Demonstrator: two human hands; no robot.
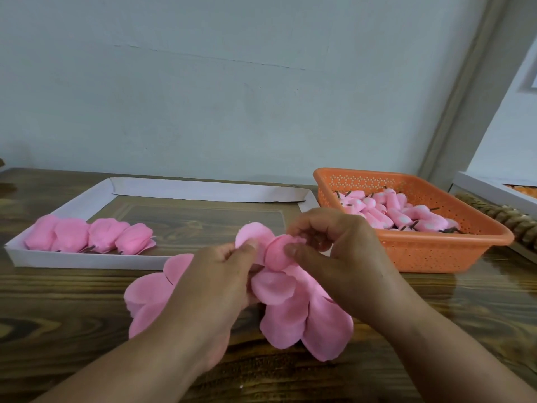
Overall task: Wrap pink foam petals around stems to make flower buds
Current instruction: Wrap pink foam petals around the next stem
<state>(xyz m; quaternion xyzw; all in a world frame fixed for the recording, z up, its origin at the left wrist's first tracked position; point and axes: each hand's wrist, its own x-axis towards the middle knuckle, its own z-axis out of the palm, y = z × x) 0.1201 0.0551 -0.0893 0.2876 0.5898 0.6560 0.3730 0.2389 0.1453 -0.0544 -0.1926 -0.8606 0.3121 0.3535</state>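
**Hands wrapping a pink petal at frame centre**

Hands meet just below the middle of the frame, above a dark wood-grain table (58,301). The left hand (215,274) has its thumb and fingers curled onto pink foam, pinching the edge of a petal that stands up between the two hands. The right hand (334,257) grips the bud being formed (276,255): its thumb presses the rounded pink front while the curled fingers close over the top. Whether a stem is inside the bud cannot be told; the hands cover it.

Loose foam petals (293,312) lie in an overlapping pile on the table directly beneath the hands, spreading to lower centre and out to the left behind the left wrist.

At middle left, a shallow white cardboard tray (87,260) holds four finished pink buds (90,234) in a row along its near left side, touching one another, dark stem ends showing under them.

At middle right, an orange perforated plastic basket (436,254) holds a heap of pale pink foam cores on dark stems (406,213). The basket stands just beside the tray's right end.

At the far right edge sit a white box (494,193) and a brown twisted rope-like object (505,219).
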